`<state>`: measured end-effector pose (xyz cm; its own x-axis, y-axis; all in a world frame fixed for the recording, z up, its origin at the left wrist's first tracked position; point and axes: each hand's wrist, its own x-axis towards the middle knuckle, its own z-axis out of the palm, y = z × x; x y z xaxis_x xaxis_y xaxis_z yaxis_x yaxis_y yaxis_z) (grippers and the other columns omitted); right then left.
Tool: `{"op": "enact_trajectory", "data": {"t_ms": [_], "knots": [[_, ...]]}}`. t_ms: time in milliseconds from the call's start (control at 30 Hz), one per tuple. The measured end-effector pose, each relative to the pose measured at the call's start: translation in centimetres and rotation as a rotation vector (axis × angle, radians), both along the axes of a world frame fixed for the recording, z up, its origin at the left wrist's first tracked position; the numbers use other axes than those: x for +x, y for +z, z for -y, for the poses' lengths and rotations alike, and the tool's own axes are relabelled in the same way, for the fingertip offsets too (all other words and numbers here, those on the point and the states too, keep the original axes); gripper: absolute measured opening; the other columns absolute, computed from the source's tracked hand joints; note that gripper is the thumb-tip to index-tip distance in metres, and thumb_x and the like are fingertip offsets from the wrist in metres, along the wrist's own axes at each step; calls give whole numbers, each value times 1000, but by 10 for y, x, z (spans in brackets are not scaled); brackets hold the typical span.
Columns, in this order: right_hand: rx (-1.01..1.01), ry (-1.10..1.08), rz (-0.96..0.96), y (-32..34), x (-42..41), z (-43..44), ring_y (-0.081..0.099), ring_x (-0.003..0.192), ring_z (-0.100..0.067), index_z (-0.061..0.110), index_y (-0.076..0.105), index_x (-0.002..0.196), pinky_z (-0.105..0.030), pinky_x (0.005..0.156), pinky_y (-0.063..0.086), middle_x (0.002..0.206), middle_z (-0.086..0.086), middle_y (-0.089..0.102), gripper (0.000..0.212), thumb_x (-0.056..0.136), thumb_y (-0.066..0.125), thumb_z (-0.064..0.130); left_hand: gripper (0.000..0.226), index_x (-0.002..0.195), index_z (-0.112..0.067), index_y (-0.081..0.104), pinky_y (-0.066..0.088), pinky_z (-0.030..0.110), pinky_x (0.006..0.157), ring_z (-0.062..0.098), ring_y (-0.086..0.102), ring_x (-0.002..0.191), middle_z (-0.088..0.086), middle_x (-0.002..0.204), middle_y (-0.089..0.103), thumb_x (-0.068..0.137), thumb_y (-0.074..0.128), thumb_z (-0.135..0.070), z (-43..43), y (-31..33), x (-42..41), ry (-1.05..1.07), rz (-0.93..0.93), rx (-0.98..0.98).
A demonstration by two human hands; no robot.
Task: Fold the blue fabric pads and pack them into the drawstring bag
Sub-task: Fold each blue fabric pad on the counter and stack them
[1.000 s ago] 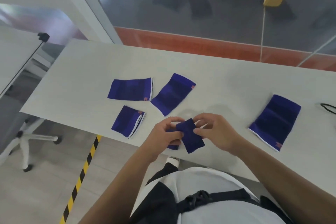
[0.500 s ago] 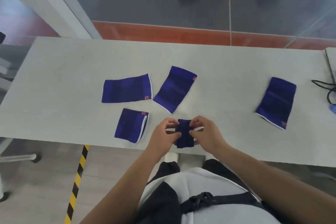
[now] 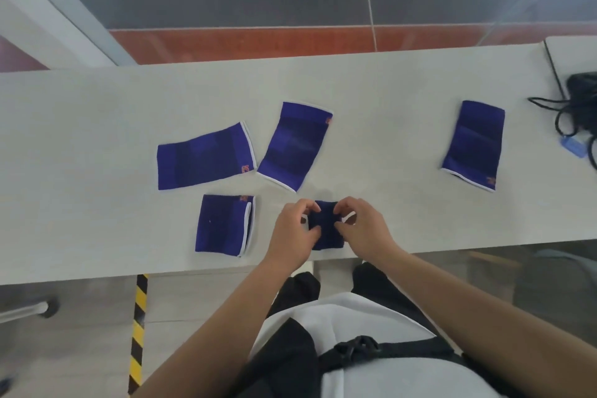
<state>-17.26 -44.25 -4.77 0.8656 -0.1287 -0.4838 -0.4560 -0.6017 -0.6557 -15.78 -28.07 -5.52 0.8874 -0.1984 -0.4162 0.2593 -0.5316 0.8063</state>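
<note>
Near edge of pale counter (image 3: 97,113): left hand (image 3: 295,233) and right hand (image 3: 361,229), each grip pinching the small folded dark-blue fabric pad (image 3: 326,233) | leftward, folded white-trimmed blue pad (image 3: 223,224) | farther in, sideways flat blue pad (image 3: 203,160), slanted flat blue pad (image 3: 295,145), right-hand flat blue pad (image 3: 473,144) | far right end, black corded bag (image 3: 581,97)

No text or number is showing clearly enough to be read. A small orange logo is sitting at one corner of each of four blue fabric pads on the surface (image 3: 80,220), too small and blurred to make out. It is showing on the left pad (image 3: 203,160) lying flat toward the left edge, on the middle pad (image 3: 294,145) just beside it, on the folded pad (image 3: 223,224) by the near edge, and on the right pad (image 3: 473,144) toward the right edge. Yellow-and-black striped hazard tape (image 3: 137,333) is running along the floor (image 3: 64,349) below the near edge.
</note>
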Motion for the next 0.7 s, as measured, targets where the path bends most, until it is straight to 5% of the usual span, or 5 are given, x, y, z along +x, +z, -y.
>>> {"op": "enact_trajectory", "data": {"t_ms": [367, 567, 700], "knots": [[-41, 41, 50, -13, -4, 8, 61, 93, -15, 29, 66, 102, -30, 82, 54, 108, 9, 62, 17, 92, 65, 16, 30, 107, -31, 59, 61, 39, 83, 25, 65, 97, 0, 111, 60, 90, 68, -7, 1, -10, -6, 69, -101, -111], [-19, 68, 15, -11, -2, 10, 59, 99, -17, 28, 64, 106, -22, 77, 47, 118, 5, 62, 15, 93, 64, 19, 28, 107, -30, 58, 58, 24, 80, 23, 64, 98, 3, 115, 61, 91, 68, -10, 0, -4, -3, 26, -99, -77], [9, 81, 62, 4, -3, 20, 58, 101, -11, 27, 67, 111, -27, 87, 49, 119, 8, 59, 22, 90, 69, 28, 22, 106, -23, 64, 47, 25, 92, 15, 55, 107, -12, 107, 57, 88, 71, -12, -1, 7, 5, 20, 10, -21]]}}
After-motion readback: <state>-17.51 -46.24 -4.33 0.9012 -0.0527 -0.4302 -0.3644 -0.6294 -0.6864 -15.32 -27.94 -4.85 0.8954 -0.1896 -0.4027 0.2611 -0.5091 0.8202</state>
